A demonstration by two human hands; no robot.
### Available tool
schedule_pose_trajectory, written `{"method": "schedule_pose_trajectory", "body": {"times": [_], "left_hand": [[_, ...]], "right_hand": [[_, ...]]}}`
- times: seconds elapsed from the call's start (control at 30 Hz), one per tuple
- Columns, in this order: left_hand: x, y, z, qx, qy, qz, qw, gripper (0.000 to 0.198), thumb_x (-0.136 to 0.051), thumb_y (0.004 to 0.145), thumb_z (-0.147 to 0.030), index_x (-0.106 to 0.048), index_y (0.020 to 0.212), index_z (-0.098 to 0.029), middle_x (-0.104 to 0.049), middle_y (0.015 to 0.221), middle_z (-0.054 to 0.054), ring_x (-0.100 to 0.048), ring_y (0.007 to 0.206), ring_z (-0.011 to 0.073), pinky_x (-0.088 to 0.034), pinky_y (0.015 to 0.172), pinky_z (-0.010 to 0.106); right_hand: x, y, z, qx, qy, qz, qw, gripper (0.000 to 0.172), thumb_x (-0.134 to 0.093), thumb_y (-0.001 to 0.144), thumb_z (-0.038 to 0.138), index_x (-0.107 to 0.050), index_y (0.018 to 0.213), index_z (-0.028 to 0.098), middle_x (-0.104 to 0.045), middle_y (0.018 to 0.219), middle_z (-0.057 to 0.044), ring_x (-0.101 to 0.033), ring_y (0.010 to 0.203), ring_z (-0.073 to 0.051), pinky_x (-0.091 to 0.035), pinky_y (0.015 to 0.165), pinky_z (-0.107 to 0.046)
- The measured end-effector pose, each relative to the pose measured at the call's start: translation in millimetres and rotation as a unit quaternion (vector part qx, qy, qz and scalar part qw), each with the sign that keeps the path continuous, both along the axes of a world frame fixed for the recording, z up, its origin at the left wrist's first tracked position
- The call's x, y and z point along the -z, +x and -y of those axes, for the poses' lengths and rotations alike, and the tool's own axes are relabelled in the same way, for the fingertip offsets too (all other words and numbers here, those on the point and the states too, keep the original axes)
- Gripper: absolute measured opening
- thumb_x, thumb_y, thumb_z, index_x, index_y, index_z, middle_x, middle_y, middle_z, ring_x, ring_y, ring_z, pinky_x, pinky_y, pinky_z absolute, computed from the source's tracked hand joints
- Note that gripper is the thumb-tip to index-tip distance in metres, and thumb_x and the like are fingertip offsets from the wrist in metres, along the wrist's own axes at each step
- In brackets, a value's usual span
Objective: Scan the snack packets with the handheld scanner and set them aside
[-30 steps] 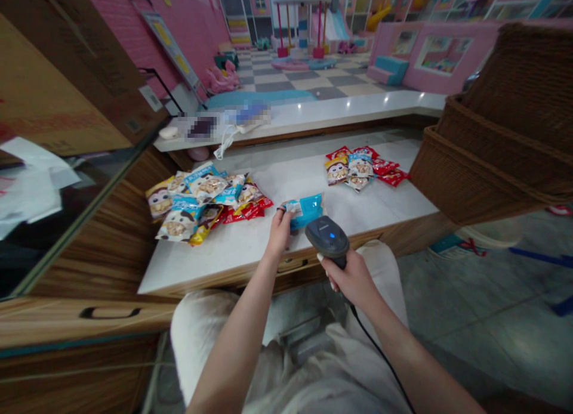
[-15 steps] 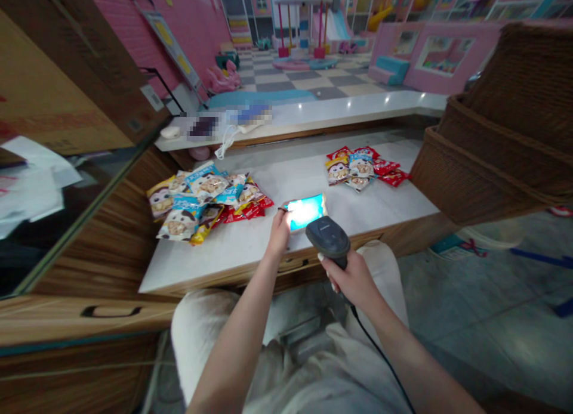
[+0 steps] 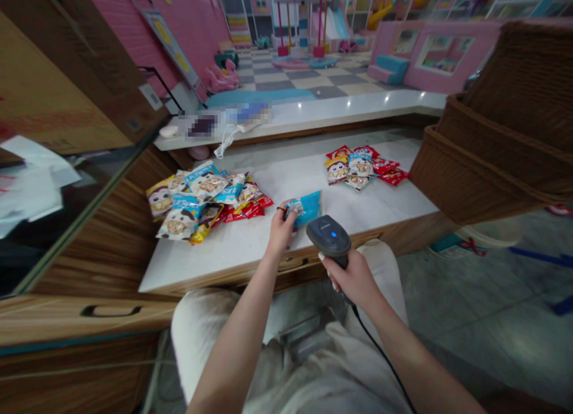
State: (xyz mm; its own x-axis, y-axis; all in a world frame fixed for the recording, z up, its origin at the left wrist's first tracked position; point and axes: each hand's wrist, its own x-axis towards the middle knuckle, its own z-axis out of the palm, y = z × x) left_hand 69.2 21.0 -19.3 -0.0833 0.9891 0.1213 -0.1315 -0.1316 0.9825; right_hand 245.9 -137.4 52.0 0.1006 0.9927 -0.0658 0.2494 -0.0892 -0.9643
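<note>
Clenching a dark handheld barcode scanner [image 3: 328, 235] around its handle, the right hand [image 3: 353, 280] sits just above the cream trousers [image 3: 215, 336] on the person's lap, with a black cable [image 3: 380, 354] trailing down from the scanner. The scanner's small blue light is lit. Beside it, the left hand [image 3: 281, 232] grasps a blue snack packet [image 3: 308, 209] by its near end, and the packet lies on the white stone counter [image 3: 358, 214], just beyond the scanner's head. Farther left on the counter sits a large heap of printed snack packets [image 3: 197, 202], close to the left hand but not touching it. Well apart to the right lies a smaller pile of similar packets with red sachets [image 3: 360, 166], near a wicker basket [image 3: 465, 175]. Most packets are in the left heap, fewer are in the right pile, and one lies between them under the hand. Beyond the counter stretches a pink play area with a checkered floor [image 3: 308, 80].
</note>
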Motion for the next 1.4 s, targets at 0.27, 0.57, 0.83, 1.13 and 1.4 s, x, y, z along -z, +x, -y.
{"method": "schedule_pose_trajectory", "body": {"times": [0.27,0.57,0.83,1.13,1.4], "left_hand": [[-4.1,0,3,0.011,0.008,-0.003,1.000,0.038,-0.078,0.086,-0.039,-0.082,0.121,-0.024,-0.084,0.113,0.005,-0.075,0.103,0.0258,-0.060,0.095,0.036],[-11.9,-1,5,0.037,0.042,-0.004,0.998,0.031,-0.076,0.085,-0.040,-0.081,0.110,-0.023,-0.084,0.116,0.009,-0.074,0.120,0.0319,-0.057,0.109,0.044],[-1.0,-3,2,0.026,0.026,0.005,0.999,0.032,-0.078,0.087,-0.037,-0.082,0.115,-0.024,-0.085,0.119,0.007,-0.075,0.120,0.0306,-0.059,0.105,0.040],[-23.4,-5,12,0.021,0.076,-0.089,0.993,0.035,-0.073,0.092,-0.038,-0.084,0.122,-0.021,-0.087,0.123,0.009,-0.077,0.114,0.0286,-0.059,0.107,0.039],[-36.1,-110,86,-0.167,0.246,-0.382,0.875,0.044,-0.066,0.103,-0.030,-0.076,0.145,-0.025,-0.081,0.143,0.012,-0.076,0.134,0.0303,-0.057,0.120,0.046]], "right_hand": [[0.3,-1,-2,0.002,0.008,0.011,1.000,0.025,-0.071,0.086,0.049,-0.061,0.074,0.029,-0.060,0.047,0.001,-0.065,0.043,-0.022,-0.045,0.043,-0.028],[-2.8,0,-3,-0.010,0.013,0.026,1.000,0.026,-0.068,0.087,0.050,-0.061,0.071,0.030,-0.059,0.045,0.001,-0.068,0.046,-0.024,-0.046,0.045,-0.029],[-6.0,-1,0,-0.002,-0.001,0.011,1.000,0.025,-0.068,0.083,0.049,-0.060,0.069,0.030,-0.059,0.046,0.002,-0.059,0.039,-0.020,-0.044,0.044,-0.029],[-7.0,5,5,0.008,-0.007,-0.001,1.000,0.028,-0.070,0.083,0.052,-0.061,0.069,0.029,-0.057,0.043,0.003,-0.057,0.038,-0.019,-0.045,0.046,-0.029],[-0.6,18,11,0.017,0.001,-0.019,1.000,0.040,-0.076,0.086,0.058,-0.060,0.065,0.029,-0.056,0.043,0.003,-0.057,0.036,-0.018,-0.047,0.044,-0.028]]}}
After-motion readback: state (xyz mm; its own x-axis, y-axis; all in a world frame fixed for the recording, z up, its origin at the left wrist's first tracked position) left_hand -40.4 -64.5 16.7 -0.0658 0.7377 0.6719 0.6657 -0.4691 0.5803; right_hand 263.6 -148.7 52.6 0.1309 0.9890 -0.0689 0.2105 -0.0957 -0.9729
